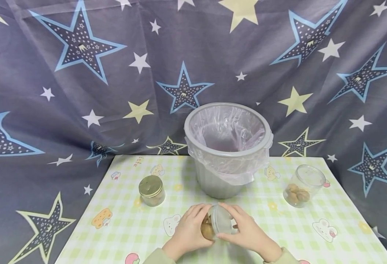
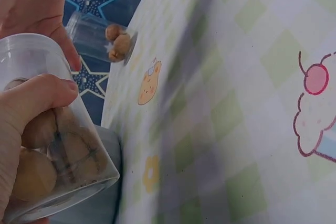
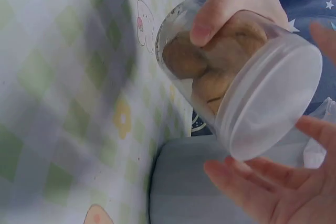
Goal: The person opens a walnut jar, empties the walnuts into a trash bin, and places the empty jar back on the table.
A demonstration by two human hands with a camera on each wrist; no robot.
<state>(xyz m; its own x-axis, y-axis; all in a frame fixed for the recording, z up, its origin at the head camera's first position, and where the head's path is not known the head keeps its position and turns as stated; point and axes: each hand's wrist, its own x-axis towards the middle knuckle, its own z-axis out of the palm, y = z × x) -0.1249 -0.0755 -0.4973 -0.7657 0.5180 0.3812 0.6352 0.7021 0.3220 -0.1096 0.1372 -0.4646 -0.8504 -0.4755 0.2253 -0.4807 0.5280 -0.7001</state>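
My left hand grips a clear plastic jar around its side, thumb laid along the wall. Walnuts show through the plastic. The jar is tipped sideways, its frosted white lid facing my right hand. In the right wrist view, the right hand's fingers are spread and loosely bent around the lid, fingertips right at its rim. Both hands are low over the front middle of the table.
A grey bin lined with a clear bag stands behind the hands. To the left is a small jar with a gold lid; to the right, a clear jar holding several walnuts. A checked cloth covers the table, before a starry curtain.
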